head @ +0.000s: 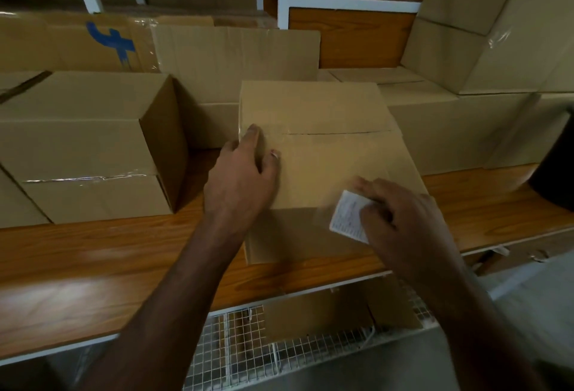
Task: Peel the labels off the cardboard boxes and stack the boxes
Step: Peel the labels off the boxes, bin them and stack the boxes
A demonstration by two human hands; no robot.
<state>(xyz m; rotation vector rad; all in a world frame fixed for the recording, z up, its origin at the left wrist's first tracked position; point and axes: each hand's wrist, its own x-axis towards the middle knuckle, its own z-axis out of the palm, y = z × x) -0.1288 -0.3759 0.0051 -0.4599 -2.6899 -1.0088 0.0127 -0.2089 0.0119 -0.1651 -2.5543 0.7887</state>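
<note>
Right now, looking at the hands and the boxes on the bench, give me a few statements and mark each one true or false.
1. The right hand holds a white label. True.
2. The left hand rests on the middle box. True.
3. The middle box's top flaps stand wide open. False: they lie shut.
4. The box on the left bears a big white label. False: only clear tape shows.
5. The boxes sit on a wooden bench. True.
</note>
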